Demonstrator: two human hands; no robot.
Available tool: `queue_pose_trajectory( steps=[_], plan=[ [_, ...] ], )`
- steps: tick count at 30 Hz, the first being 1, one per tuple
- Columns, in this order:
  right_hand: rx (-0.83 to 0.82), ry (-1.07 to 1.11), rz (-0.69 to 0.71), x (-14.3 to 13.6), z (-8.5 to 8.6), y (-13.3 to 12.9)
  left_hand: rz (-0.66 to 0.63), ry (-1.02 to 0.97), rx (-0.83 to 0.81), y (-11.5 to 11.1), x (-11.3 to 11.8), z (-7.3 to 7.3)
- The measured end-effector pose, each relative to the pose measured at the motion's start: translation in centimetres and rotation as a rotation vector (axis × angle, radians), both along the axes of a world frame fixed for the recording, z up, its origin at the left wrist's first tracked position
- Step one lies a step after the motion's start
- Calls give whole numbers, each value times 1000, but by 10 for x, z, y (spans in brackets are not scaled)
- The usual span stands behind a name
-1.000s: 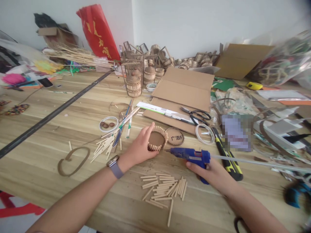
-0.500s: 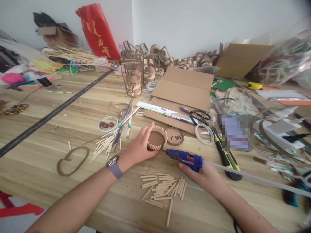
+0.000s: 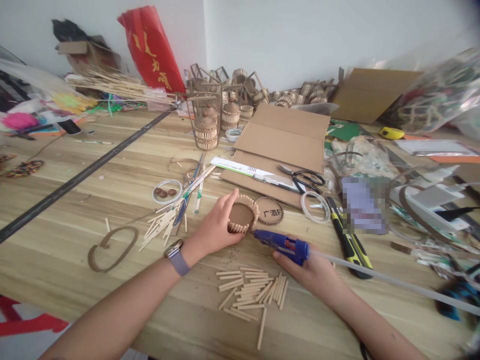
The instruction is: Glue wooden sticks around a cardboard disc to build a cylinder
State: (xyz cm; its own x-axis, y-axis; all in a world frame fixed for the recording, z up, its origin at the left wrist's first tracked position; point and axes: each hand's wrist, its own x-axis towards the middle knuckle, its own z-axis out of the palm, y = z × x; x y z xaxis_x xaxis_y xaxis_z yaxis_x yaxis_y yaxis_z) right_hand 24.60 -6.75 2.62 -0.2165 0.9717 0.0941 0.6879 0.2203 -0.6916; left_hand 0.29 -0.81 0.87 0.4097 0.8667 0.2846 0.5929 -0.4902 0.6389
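Observation:
My left hand (image 3: 216, 222) is closed around the left side of a small round basket (image 3: 242, 216) with a brown base and a ring of short upright wooden sticks. In my right hand (image 3: 313, 267) is a blue hot glue gun (image 3: 283, 245), a long pale glue stick (image 3: 375, 276) trailing from its back. The gun's nozzle is at the basket's lower right edge; whether it touches cannot be made out. Just behind the basket lies a brown disc (image 3: 270, 210) with dark characters. A pile of short wooden sticks (image 3: 251, 290) lies in front of the hands.
A yellow-black utility knife (image 3: 348, 245), tape roll (image 3: 315, 207) and scissors (image 3: 303, 177) lie to the right. Cardboard (image 3: 283, 135) and finished lidded baskets (image 3: 206, 132) stand behind. More loose sticks (image 3: 161, 225) and a brown strip loop (image 3: 112, 250) are at left.
My right hand and the glue gun have shifted slightly left, the nozzle moving a little along the basket's lower right edge. My left hand and the basket stay in place.

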Motion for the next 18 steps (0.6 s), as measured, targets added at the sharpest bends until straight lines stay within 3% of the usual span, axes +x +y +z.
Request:
queue_pose_trajectory(
  steps=[18],
  plan=[
    [41,-25,-10,-2,-1,1,-2,9,31,0,1,-1]
  ],
)
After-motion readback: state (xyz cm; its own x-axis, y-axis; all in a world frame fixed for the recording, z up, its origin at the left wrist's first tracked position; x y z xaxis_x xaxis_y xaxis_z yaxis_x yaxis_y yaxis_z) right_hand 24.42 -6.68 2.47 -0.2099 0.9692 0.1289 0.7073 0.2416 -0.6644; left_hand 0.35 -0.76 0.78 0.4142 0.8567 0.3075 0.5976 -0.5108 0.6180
